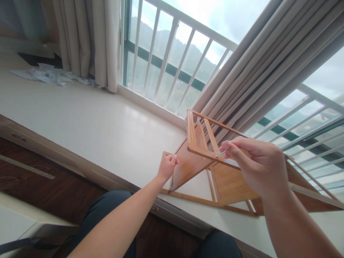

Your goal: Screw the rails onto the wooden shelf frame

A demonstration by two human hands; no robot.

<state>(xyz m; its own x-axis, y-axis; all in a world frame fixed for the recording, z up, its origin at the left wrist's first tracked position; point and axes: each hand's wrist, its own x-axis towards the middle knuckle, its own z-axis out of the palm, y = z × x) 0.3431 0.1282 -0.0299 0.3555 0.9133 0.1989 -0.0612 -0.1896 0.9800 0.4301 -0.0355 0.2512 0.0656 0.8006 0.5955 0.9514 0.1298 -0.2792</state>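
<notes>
A: One small metal tool (222, 153), pinched in the right hand (258, 166), tip on the wooden frame (199, 150), long axis left-right.
B: Left hand (167, 166)?
A: Curled on the frame's left panel edge, nearer the person. Frame rests on the white sill (94, 122); curtain (258, 71) just behind, railing (172, 57) farther.

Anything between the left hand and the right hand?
Head view: the wooden rack's slanted panel and top frame lie between left hand and right hand; both hands grip it.
</notes>
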